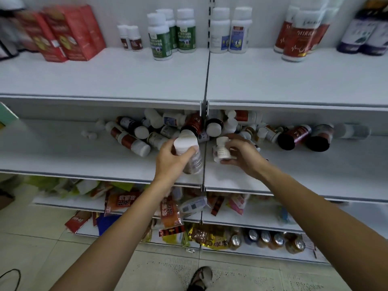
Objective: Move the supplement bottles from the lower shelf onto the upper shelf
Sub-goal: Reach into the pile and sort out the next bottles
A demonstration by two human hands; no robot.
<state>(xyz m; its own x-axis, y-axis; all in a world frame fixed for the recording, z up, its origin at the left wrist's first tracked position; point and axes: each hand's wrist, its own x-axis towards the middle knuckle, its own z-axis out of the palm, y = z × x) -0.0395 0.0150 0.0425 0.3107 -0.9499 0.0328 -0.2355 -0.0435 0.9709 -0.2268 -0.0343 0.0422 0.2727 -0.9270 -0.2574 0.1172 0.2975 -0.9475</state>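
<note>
Head-worn view, down onto near shelves

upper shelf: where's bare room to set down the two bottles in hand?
The upper shelf is bare across its whole front strip. At the back, gaps lie between the red boxes and small bottles, and between the blue-label bottles and red-label bottles. The lower-shelf pile is crowded.

Supp bottles lie jumbled on lower shelf; others upright on upper shelf.
</note>
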